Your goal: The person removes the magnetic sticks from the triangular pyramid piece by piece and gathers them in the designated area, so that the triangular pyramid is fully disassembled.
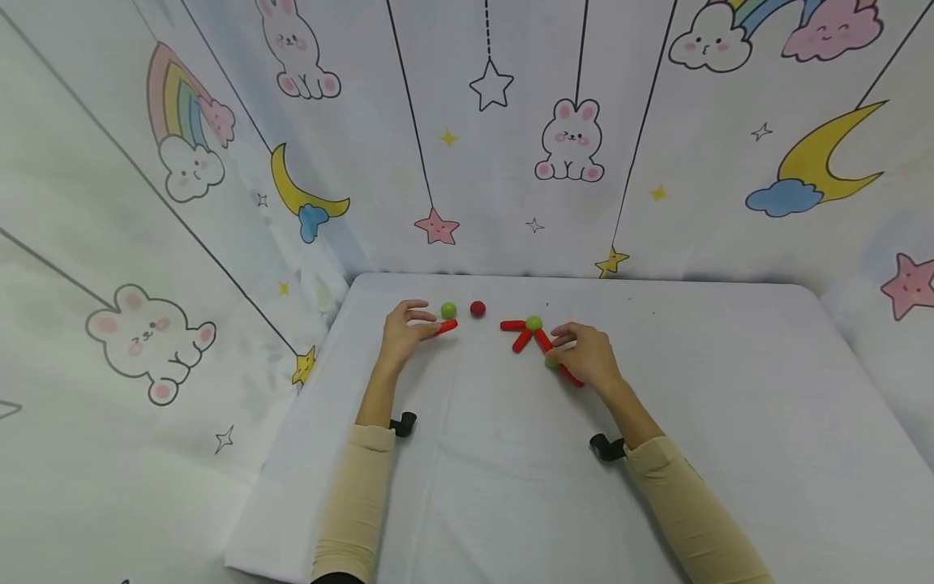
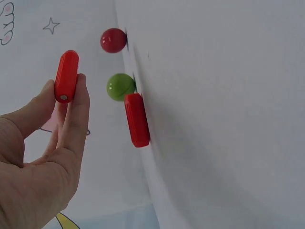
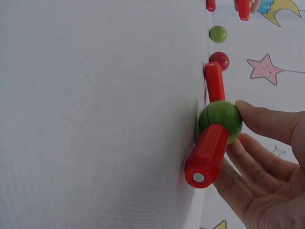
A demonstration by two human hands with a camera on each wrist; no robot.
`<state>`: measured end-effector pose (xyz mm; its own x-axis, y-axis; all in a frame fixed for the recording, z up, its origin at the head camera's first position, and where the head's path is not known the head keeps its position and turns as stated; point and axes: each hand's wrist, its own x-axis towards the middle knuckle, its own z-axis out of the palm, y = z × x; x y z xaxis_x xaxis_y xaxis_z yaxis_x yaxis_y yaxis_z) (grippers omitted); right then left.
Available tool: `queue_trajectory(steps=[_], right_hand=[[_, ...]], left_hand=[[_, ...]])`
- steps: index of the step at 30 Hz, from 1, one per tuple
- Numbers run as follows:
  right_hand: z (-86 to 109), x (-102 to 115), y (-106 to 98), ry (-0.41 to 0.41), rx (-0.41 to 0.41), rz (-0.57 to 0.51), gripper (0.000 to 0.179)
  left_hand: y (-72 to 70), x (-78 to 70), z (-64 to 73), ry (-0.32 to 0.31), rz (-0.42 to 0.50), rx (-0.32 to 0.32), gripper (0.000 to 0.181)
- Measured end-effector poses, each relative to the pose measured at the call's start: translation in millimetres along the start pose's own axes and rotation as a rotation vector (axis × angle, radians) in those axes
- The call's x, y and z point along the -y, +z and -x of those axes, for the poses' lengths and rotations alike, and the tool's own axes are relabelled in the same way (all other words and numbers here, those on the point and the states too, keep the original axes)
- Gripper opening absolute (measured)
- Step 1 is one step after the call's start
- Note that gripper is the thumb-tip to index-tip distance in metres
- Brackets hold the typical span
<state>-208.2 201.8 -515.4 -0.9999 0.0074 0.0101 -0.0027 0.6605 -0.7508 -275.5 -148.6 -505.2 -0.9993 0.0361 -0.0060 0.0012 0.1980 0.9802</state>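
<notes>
Wide stretch of white tabletop (image 1: 503, 487) between the forearms, so decent room up front. Right hand (image 1: 589, 357) is pinching a green ball (image 3: 220, 117) with two red rods on it, one linking to another green ball (image 1: 534, 323). Left hand (image 1: 401, 337) pinches a faceted red rod (image 2: 66, 76); a loose green ball (image 1: 448, 310) and a red ball (image 1: 477, 308) sit near the back edge, cartoon-print curtain (image 1: 511, 186) beyond. I count six rods, three greens, one red.

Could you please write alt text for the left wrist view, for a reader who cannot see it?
A left hand pinches a red rod between thumb and fingers. Nearby, a white surface holds another red rod, a green ball and a red ball.
</notes>
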Motion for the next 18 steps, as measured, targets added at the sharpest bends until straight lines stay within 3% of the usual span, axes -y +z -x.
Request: queue_trajectory(steps=[9, 18], right_hand=[[-0.1, -0.1, 0.0, 0.001, 0.006, -0.014, 0.039], [1.0, 0.2, 0.4, -0.005, 0.004, -0.008, 0.038]], left_hand=[[-18.5, 10.3, -2.6, -0.011, -0.12, -0.011, 0.056], [-29.9, 17.9, -5.0, -0.071, -0.184, -0.002, 0.061]])
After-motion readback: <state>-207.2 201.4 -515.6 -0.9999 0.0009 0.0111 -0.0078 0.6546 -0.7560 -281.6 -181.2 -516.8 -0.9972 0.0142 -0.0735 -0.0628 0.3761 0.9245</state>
